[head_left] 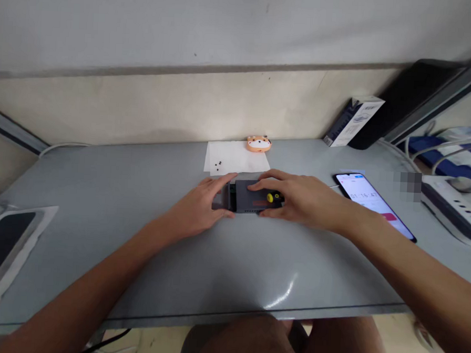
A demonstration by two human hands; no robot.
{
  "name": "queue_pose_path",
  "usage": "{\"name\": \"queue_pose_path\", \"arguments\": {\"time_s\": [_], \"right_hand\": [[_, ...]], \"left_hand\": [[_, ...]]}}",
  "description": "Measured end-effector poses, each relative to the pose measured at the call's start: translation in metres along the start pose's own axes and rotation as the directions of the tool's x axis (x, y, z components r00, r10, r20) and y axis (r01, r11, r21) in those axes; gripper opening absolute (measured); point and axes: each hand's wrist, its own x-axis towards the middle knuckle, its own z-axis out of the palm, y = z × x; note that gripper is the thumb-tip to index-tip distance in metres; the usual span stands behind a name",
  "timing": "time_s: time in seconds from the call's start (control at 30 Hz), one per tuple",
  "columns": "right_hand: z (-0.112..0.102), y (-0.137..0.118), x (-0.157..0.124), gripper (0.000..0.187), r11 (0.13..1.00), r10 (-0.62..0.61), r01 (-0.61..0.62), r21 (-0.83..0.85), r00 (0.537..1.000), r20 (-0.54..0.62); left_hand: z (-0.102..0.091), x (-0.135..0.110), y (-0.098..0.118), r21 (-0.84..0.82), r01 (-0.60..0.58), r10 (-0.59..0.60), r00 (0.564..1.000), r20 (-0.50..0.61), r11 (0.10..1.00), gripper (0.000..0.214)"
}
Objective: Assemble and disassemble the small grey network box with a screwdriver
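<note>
A dark grey flat rectangular case (245, 194) lies on the desk between my hands. Near its left end a gap shows a dark inside with a bit of green, perhaps a circuit board. My left hand (196, 206) grips the left end, thumb on the near side and fingers on the far side. Over the right part is my right hand (293, 198), its fingers and thumb closed around the case's edges. A small black tool with a yellow end (273, 198), like a screwdriver, is tucked in that same hand; its shaft is hidden.
White paper (234, 158) behind the case bears several tiny dark screws (217, 165) and an orange animal-faced case (259, 143). To the right lie a phone (371, 197) showing a timer and a white power strip (455, 204). A box (352, 122) leans by the wall; a dark tablet-like slab (2, 248) is left.
</note>
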Motion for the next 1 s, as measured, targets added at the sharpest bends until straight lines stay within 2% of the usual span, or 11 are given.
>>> {"name": "queue_pose_path", "arguments": {"time_s": [0.13,0.23,0.3,0.33,0.37,0.4,0.47,0.57,0.63,0.83,1.0], "right_hand": [[0.007,-0.005,0.007,0.048,0.995,-0.024,0.028,0.094,0.999,-0.047],[-0.004,-0.007,0.011,0.034,0.885,0.007,0.105,0.454,0.972,-0.237],[-0.017,-0.005,0.016,0.020,0.662,0.244,0.238,0.710,0.828,-0.505],[-0.023,-0.003,0.019,0.017,0.498,0.406,0.364,0.787,0.704,-0.583],[-0.026,0.000,0.024,0.011,0.336,0.506,0.465,0.819,0.645,-0.574],[-0.027,0.003,0.028,0.014,0.255,0.560,0.481,0.839,0.633,-0.534],[-0.019,0.009,0.037,0.040,0.280,0.701,0.430,0.859,0.519,-0.488],[0.009,0.016,0.047,0.046,0.129,0.701,0.257,0.958,0.660,-0.272],[0.027,0.018,0.049,0.048,0.175,0.633,0.170,0.970,0.735,-0.243],[0.042,0.014,0.051,0.058,0.475,0.525,0.019,0.880,0.796,-0.300],[0.040,0.010,0.052,0.060,0.561,0.461,0.006,0.828,0.828,-0.318]], "left_hand": [[0.001,0.003,-0.006,-0.038,0.005,-0.005,1.000,-0.001,0.999,0.089],[0.000,0.003,-0.008,-0.041,-0.040,0.041,0.999,0.009,0.998,0.078],[0.001,0.002,-0.008,-0.040,-0.086,0.086,0.996,0.004,0.996,0.063],[0.002,0.001,-0.007,-0.041,-0.106,0.107,0.994,-0.001,0.993,0.056],[0.003,0.001,-0.007,-0.043,-0.123,0.123,0.992,-0.004,0.991,0.052],[0.003,0.000,-0.007,-0.046,-0.138,0.137,0.990,-0.006,0.989,0.050],[0.003,0.000,-0.007,-0.045,-0.163,0.164,0.986,0.004,0.986,0.049],[0.000,0.000,-0.008,-0.030,-0.196,0.197,0.980,0.033,0.980,0.047],[-0.002,-0.001,-0.008,-0.017,-0.201,0.201,0.979,0.043,0.980,0.046],[-0.005,-0.002,-0.005,0.053,-0.178,0.178,0.984,0.009,0.983,0.043],[-0.003,-0.003,-0.005,0.056,-0.187,0.191,0.979,-0.077,0.981,0.035]]}}
